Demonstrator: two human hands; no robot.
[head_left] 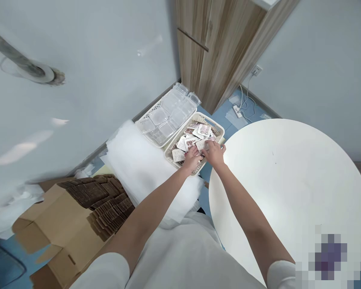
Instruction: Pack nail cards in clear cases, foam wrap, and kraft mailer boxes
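A white perforated basket (219,129) holds a loose heap of small printed cards (190,143), white with brownish-red pictures or lines of text. My left hand (192,161) reaches in over its near side, thumb and fingers apart, resting among the cards. Beside it, my right hand (215,154) comes over the right rim. Its thumb and fingers close on the edge of a white card (201,145) with printed text. The lowest cards are hidden beneath the heap and my hands.
Behind stands another white basket (144,138) of clear plastic boxes (168,116). White sheets (150,172) are stacked at left, near an open carton (60,212) of brown flat packets (99,196). A round white table (289,172) is at right; a wooden cabinet (216,52) and power strip (237,111) lie beyond.
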